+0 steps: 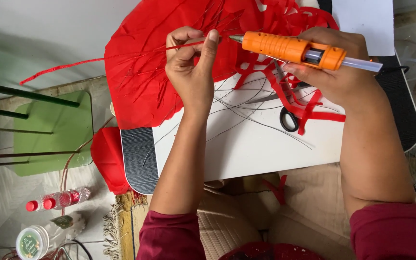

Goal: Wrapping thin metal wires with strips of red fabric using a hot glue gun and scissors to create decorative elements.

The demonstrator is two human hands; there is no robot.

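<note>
Pinched red-wrapped wire (pixel 184 46) in left hand (pixel 191 67), gripped orange glue gun (pixel 290 49) in right hand (pixel 335 72); nozzle just short of wire, scissors (pixel 285 113) idle mid-worktop (pixel 246 149), red paper strips (pixel 309 108) unused.

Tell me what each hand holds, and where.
Left hand pinches a thin red strip near its end. Right hand grips the orange glue gun at its rear.

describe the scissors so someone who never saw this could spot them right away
Start at the white board across the person's lap. Under the right hand holding the orange glue gun, the scissors lie among red paper strips; only they have black loop handles.
</note>
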